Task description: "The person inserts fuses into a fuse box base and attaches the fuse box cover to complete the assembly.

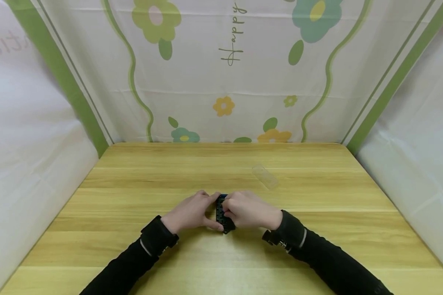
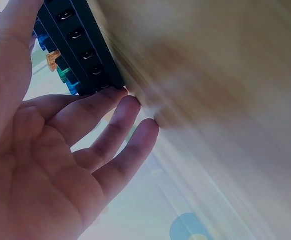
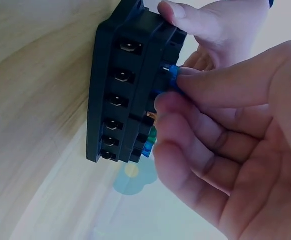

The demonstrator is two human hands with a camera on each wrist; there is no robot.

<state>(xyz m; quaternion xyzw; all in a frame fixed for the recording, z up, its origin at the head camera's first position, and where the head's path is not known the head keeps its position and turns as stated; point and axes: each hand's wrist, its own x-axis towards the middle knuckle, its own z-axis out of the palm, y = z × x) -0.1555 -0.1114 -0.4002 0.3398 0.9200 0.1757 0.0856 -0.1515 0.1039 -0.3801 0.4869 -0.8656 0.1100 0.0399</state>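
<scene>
A black fuse box point(image 1: 227, 226) lies on the wooden table in front of the person, its row of metal terminals point(image 3: 117, 101) showing along the side in the right wrist view. The left hand point(image 1: 192, 211) grips it by its two ends, thumb at the near end and fingers at the far end. With thumb and index finger, the right hand point(image 1: 252, 211) pinches a blue blade fuse point(image 3: 174, 75) at the box's top. Further along sit an orange fuse point(image 2: 53, 60), a green fuse point(image 2: 63, 75) and another blue fuse point(image 3: 147, 148). Fingers partly hide the box's top.
A clear plastic cover point(image 1: 265, 176) lies flat on the table point(image 1: 151, 178), beyond the right hand. White cloth with printed flowers point(image 1: 223, 106) stands behind the table's far edge, and pale cloth walls flank both sides.
</scene>
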